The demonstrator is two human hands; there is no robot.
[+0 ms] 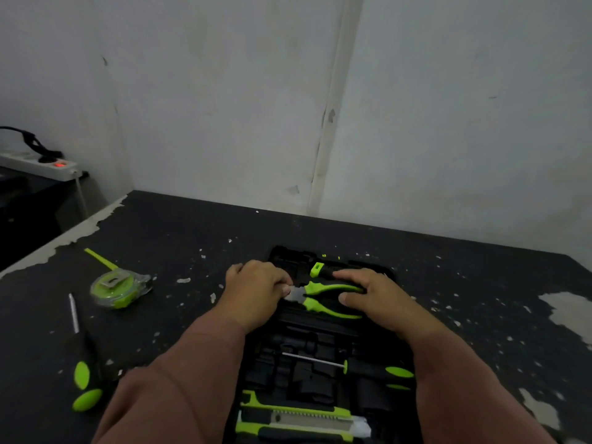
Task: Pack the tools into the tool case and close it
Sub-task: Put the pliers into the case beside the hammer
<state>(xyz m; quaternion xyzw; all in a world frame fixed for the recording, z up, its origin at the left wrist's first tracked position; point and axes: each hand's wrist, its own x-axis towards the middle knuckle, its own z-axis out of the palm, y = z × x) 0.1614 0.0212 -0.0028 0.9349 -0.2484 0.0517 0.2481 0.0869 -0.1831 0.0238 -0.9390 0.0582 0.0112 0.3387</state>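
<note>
An open black tool case (323, 344) lies on the dark table in front of me. Green-and-black pliers (323, 298) rest in its far half. My left hand (256, 291) presses on the pliers' metal jaws. My right hand (374, 294) lies over the pliers' handles. Behind them sits a tool with a green end (318, 270). A screwdriver (378, 370) lies in the near half, and a green utility knife (301, 418) sits at the near edge. Outside the case, a tape measure (117, 288) and a second screwdriver (84, 370) lie on the left.
The black table (480, 299) has flaked white patches and meets a white wall at the back. A white power strip (38, 165) with a red light sits on a dark stand at far left, beyond the table's edge.
</note>
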